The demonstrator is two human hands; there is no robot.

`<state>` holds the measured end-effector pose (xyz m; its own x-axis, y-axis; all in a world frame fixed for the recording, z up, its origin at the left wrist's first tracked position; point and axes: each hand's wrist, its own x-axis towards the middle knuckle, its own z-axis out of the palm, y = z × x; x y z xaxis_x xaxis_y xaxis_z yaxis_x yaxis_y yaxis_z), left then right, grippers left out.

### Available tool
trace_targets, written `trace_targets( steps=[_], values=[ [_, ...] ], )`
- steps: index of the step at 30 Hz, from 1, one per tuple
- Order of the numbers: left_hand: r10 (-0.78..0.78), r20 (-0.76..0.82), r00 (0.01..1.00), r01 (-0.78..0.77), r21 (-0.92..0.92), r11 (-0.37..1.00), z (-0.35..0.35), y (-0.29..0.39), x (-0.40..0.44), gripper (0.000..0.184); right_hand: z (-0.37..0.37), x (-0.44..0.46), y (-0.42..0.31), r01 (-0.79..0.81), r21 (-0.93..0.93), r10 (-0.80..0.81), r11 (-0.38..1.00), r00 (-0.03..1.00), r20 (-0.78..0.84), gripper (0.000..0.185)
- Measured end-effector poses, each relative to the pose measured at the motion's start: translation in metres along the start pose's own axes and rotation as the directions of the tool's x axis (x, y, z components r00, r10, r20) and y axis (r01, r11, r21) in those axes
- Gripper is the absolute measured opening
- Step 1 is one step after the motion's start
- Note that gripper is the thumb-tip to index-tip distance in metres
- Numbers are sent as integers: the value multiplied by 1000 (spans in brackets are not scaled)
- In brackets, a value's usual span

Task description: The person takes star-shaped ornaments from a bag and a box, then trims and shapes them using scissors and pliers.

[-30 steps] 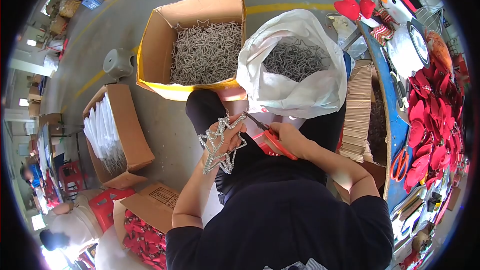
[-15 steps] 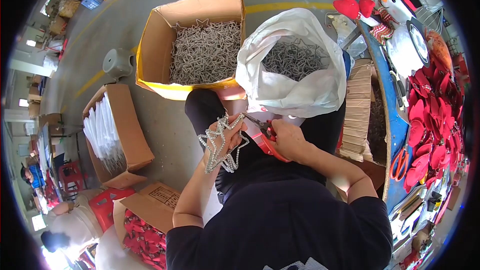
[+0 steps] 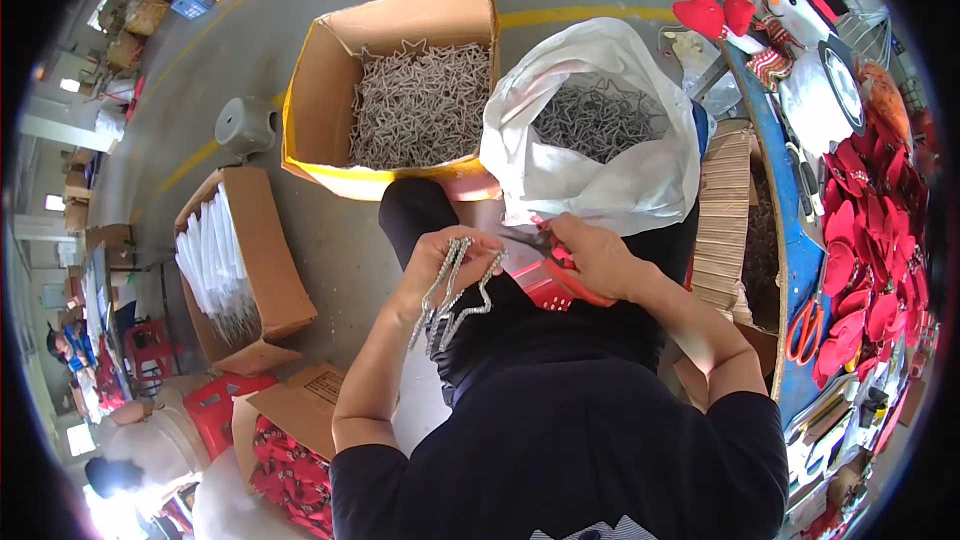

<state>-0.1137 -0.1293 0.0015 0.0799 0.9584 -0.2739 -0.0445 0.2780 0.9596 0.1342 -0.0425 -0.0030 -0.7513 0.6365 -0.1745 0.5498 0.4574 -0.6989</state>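
My left hand (image 3: 447, 258) is closed on several silvery beaded star shapes (image 3: 448, 305), which hang below its fingers over my lap. Red-handled scissors (image 3: 580, 280) are gripped in my right hand (image 3: 597, 258), their dark blades pointing left near the fingertips of my left hand. Whether the blades touch a star cannot be made out. In front of my knees, a cardboard box (image 3: 300, 120) holds a heap of grey stars (image 3: 420, 105). Beside it on the right, a white plastic bag (image 3: 590, 195) holds more stars (image 3: 597, 120).
A blue table (image 3: 797, 270) on the right bears red fabric pieces (image 3: 860, 250), a snowman figure (image 3: 795, 15) and orange-handled scissors (image 3: 804, 328). To the left are a grey stool (image 3: 245, 127), a box (image 3: 285, 270) of white packets and a seated person (image 3: 160, 440).
My left hand has turned, and the stars now hang lower beneath its fingers. My right hand has shifted slightly up and right with the scissors. The whole view has moved a little.
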Motion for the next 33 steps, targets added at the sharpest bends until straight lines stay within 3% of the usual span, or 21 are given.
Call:
trace_targets(
  steps=[5, 8, 11, 14, 16, 17, 20, 21, 24, 26, 30, 33],
  values=[
    [-92, 125, 988, 96, -29, 995, 0, 16, -2, 13, -5, 3, 0, 130, -8, -129, 992, 991, 41, 41],
    [-105, 182, 978, 118, -66, 991, 0, 17, 0, 12, 1, 5, 3, 175, -12, -175, 985, 985, 6, 34],
    [-104, 266, 958, 119, -44, 992, -1, 23, 3, 12, 8, 7, 5, 106, 83, -97, 991, 990, -106, 33],
    [-139, 407, 903, 200, -110, 974, -6, 27, 7, 12, 2, 16, 4, 404, 133, -318, 905, 850, -419, 31],
    [-156, 527, 835, 275, -155, 949, -12, 18, 15, 15, -9, 27, -1, 615, -48, -570, 787, 695, -438, 29],
    [-162, 583, 796, 299, -147, 943, -13, 11, 20, 18, -17, 32, -4, 701, -141, -681, 699, 593, -429, 29],
    [-163, 664, 730, 339, -144, 930, -8, 13, 24, 22, -35, 41, -18, 789, -263, -830, 556, 507, -234, 39],
    [-265, 620, 738, 368, -41, 929, -3, 18, 23, 21, -36, 44, -21, 815, -265, -856, 516, 478, -196, 36],
    [-305, 639, 706, 359, 49, 932, -1, 27, 24, 22, -38, 51, -20, 854, -266, -894, 447, 433, -116, 31],
    [-280, 663, 694, 365, 12, 931, -2, 28, 23, 17, -36, 51, -18, 864, -274, -907, 422, 407, -110, 27],
    [-298, 666, 684, 283, 135, 950, 2, 43, 26, 24, -37, 44, -19, 849, -305, -900, 432, 427, -86, 27],
    [-215, 597, 773, 20, 317, 948, 2, 62, 28, 16, -33, 38, -18, 769, -117, -777, 629, 615, -135, 26]
  ],
)
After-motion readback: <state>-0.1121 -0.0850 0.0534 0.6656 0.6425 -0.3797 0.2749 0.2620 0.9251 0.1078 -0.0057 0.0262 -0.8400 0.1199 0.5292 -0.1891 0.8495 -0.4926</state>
